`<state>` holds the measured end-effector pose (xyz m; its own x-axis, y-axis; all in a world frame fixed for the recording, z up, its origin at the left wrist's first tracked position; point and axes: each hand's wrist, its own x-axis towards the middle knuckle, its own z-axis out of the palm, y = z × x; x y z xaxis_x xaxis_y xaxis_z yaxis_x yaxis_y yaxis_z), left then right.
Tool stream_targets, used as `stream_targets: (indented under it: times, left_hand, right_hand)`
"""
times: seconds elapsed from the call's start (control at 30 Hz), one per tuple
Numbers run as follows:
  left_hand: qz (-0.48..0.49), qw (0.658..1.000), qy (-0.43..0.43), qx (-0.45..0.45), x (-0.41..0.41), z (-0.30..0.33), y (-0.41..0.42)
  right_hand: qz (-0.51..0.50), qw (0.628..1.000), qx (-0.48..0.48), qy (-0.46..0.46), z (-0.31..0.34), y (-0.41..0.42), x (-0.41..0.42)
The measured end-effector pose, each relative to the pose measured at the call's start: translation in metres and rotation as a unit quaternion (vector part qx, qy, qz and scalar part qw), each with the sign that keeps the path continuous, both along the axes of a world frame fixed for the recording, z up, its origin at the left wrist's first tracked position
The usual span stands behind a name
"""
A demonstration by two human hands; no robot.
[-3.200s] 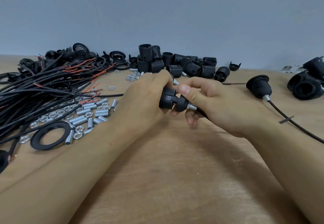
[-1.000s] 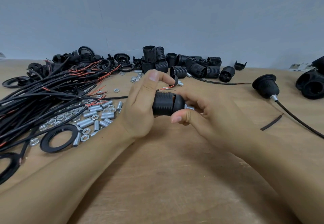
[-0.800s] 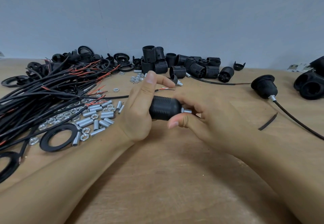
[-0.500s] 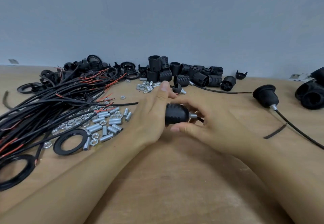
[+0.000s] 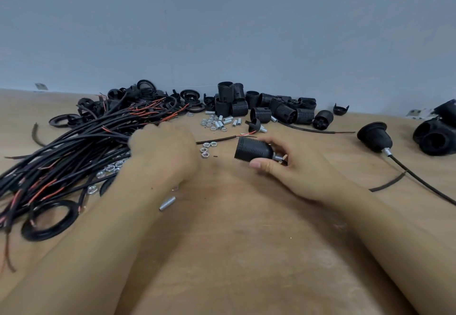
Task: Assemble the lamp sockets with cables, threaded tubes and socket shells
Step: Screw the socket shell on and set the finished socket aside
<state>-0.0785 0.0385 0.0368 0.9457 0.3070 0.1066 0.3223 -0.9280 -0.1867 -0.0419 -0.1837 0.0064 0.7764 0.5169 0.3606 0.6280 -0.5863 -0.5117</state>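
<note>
One socket (image 5: 254,151) in right hand (image 5: 293,166)

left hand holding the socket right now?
No, only the right hand grips the assembled socket; the left hand lies apart from it at the cable bundle.

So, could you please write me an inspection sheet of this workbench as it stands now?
Surface: wooden table, scuffed, with bare patches.
Job's things: assembled socket with a metal tube at its narrow end; loose socket shells at the back; finished socket on cable to the right.
Clutter: nuts and tubes, one stray tube, black rings.
Grippers: right hand holds the assembled socket; left hand lies on the cable bundle, fingers hidden.
Cables: black bundle with red wire ends, on the left.
Surroundings: plain blue-grey wall.
</note>
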Motion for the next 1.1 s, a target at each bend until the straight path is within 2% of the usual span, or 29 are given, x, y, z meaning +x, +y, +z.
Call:
stream_targets:
  times: [0.1,0.2,0.37,0.57,0.63,0.73,0.8,0.83,0.9,0.97,1.03,1.07,1.1]
  left_hand:
    - [0.058,0.99,0.12,-0.035,-0.01,0.005,0.012]
    - [0.048,0.987,0.147,-0.049,-0.013,0.005,0.002]
    - [0.007,0.993,0.071,-0.091,-0.01,0.003,-0.012]
    - [-0.097,0.989,-0.023,-0.112,-0.003,0.0,-0.011]
    - [-0.088,0.985,-0.045,-0.138,-0.001,0.001,-0.006]
    - [-0.071,0.96,-0.167,-0.211,0.007,-0.002,0.004]
    - [-0.108,0.921,-0.276,-0.252,0.009,-0.003,0.005]
    - [-0.135,0.889,-0.325,-0.293,0.009,-0.002,0.002]
    - [-0.171,0.803,-0.385,-0.422,0.005,0.002,-0.012]
    - [-0.176,0.705,-0.373,-0.577,0.001,0.002,-0.028]
    - [-0.149,0.602,-0.31,-0.72,0.0,-0.001,-0.038]
    - [-0.133,0.562,-0.278,-0.768,0.002,-0.003,-0.041]
    - [-0.118,0.537,-0.254,-0.795,0.003,-0.004,-0.043]
  right_hand:
    - [0.001,1.0,-0.01,-0.014,0.001,0.002,-0.002]
    - [0.004,1.0,-0.02,-0.015,0.002,0.003,-0.005]
    - [0.0,1.0,-0.017,-0.014,0.0,0.003,-0.004]
    - [-0.004,1.0,-0.022,-0.003,-0.001,0.003,-0.002]
    - [-0.004,1.0,-0.022,-0.001,-0.002,0.003,-0.001]
    - [-0.004,1.0,-0.02,0.007,-0.002,0.001,0.001]
    - [-0.003,1.0,-0.013,0.006,-0.002,0.001,0.002]
    - [-0.006,1.0,-0.005,-0.001,-0.002,0.001,0.002]
    - [-0.017,1.0,0.02,-0.016,-0.001,0.001,0.003]
    - [-0.025,0.998,0.056,-0.017,0.0,0.0,0.002]
    - [-0.031,0.996,0.085,-0.025,0.0,0.0,0.002]
    - [-0.034,0.995,0.092,-0.034,0.001,0.0,0.002]
    - [-0.035,0.994,0.094,-0.04,0.001,0.0,0.002]
